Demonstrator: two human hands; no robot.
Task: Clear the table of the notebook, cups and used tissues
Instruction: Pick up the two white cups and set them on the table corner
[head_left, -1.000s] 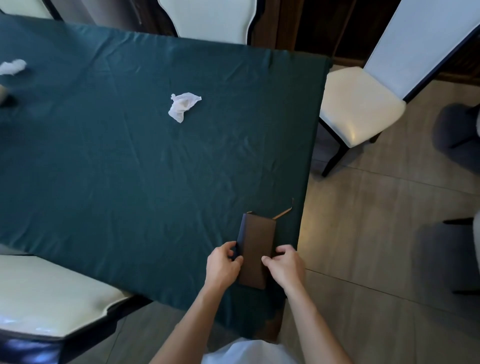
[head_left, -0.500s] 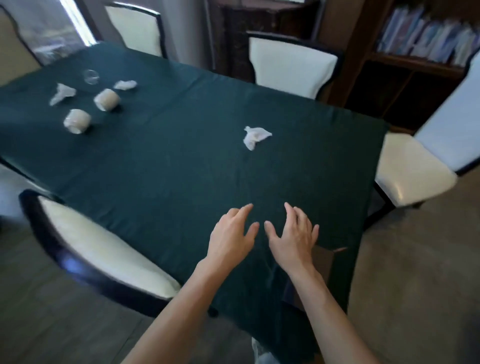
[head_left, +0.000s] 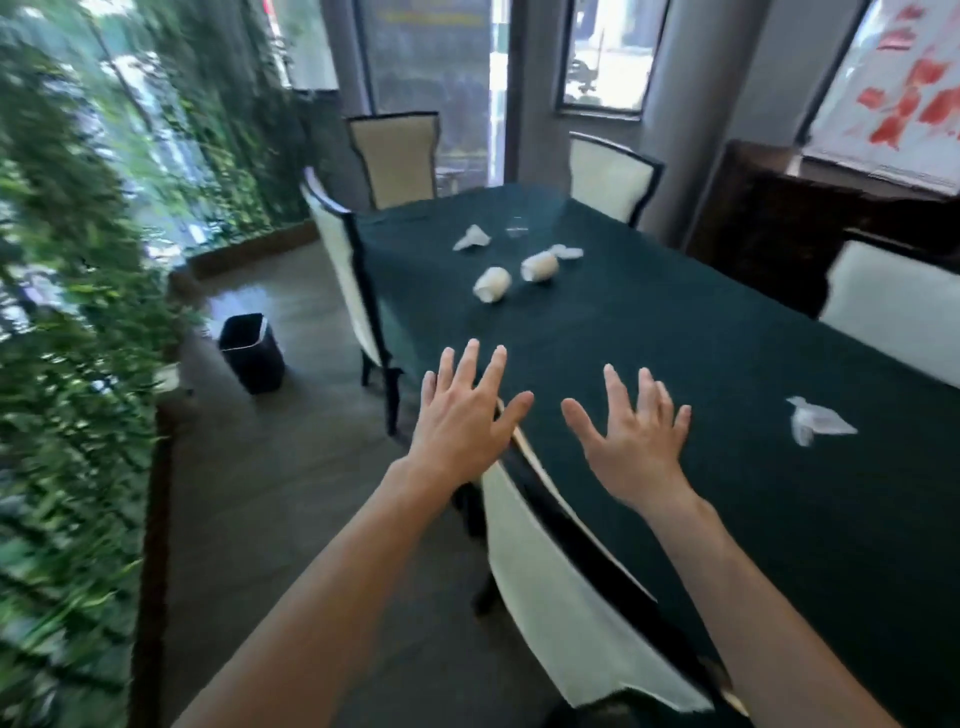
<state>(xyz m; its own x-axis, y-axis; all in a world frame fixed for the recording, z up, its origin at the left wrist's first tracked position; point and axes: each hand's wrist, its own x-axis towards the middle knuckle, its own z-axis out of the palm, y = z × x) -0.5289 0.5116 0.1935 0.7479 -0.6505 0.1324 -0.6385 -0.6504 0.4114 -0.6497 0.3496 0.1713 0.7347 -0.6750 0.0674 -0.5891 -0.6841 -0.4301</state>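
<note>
Two white cups (head_left: 514, 275) lie tipped among crumpled white tissues (head_left: 815, 420).

A green-clothed table (head_left: 649, 332) bears two cups (head_left: 492, 284), a glass (head_left: 517, 227) and crumpled tissues (head_left: 815, 420).

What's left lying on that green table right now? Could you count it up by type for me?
Crumpled tissues: 3, far left, far right beside a cup, near right
Paper cups on their sides: 2, and
Clear glass: 1
Total: 6
</note>
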